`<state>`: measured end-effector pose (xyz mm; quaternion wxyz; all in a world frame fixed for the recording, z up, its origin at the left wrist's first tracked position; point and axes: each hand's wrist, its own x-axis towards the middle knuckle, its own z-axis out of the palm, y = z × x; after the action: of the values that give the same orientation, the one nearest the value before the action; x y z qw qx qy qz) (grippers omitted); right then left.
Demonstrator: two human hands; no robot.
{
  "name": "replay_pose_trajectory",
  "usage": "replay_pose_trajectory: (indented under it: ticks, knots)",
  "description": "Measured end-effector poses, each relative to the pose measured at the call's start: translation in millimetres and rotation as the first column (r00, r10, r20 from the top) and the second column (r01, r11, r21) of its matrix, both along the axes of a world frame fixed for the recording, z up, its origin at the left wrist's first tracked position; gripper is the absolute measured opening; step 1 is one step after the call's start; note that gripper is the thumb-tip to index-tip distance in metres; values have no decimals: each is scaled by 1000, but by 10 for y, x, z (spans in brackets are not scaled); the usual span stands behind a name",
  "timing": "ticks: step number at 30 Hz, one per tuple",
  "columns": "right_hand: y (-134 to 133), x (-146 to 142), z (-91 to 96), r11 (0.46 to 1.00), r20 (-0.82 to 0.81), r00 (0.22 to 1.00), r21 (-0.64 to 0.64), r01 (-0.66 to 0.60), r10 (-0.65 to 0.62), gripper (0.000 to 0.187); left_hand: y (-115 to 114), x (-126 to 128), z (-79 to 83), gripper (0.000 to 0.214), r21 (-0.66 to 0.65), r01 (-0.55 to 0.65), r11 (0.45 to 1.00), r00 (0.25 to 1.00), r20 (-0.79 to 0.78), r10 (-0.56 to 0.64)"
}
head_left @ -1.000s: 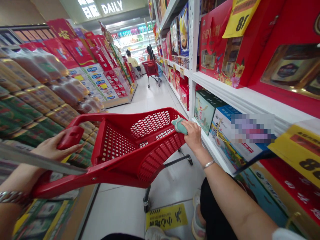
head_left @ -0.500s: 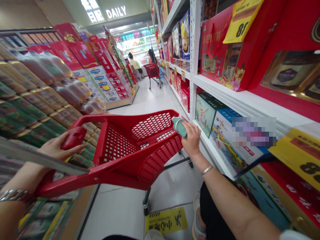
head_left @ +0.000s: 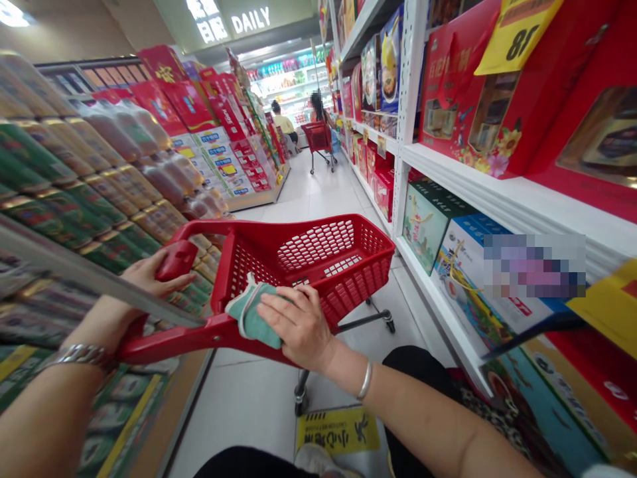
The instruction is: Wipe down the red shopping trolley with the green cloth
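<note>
Right hand clamped down over a folded teal cloth, palm on top, pinning it to the near red bar of a plastic shopping trolley, probably because something soft slides unless pressed against a rigid edge. Cloth lying across that bar, 1 end drooping toward the basket side, its exact nature hard to settle from this view. Silver bangle on the right wrist, just behind the hand. Left hand curled beneath the red handle grip, grasping it lightly, apparently to carry and steer the long handle with little effort. Metal bracelet on the left wrist. Thin metal shelf strip running just above the left forearm, a tight edge on that side, with stacked green and gold cans close behind it. On the right, a white shelf lip with boxed gift sets near the trolley's far corner. Below, black trousers close to the right forearm and a yellow floor sticker just beside the rear caster. Farther along the white tile aisle, 2 people and another red trolley.
</note>
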<state>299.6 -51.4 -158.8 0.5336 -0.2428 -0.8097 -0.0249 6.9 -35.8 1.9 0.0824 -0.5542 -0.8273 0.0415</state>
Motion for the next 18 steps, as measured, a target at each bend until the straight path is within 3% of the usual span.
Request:
replay_pose_trajectory:
  ticks: [6, 18]
  knots:
    - [31, -3, -57, 1000, 37, 999, 21, 11, -12, 34, -25, 161, 57, 91, -53, -69, 996, 996, 58, 72]
    - [505, 699, -288, 982, 92, 983, -87, 168, -160, 44, -11, 142, 49, 99, -27, -36, 999, 995, 90, 38]
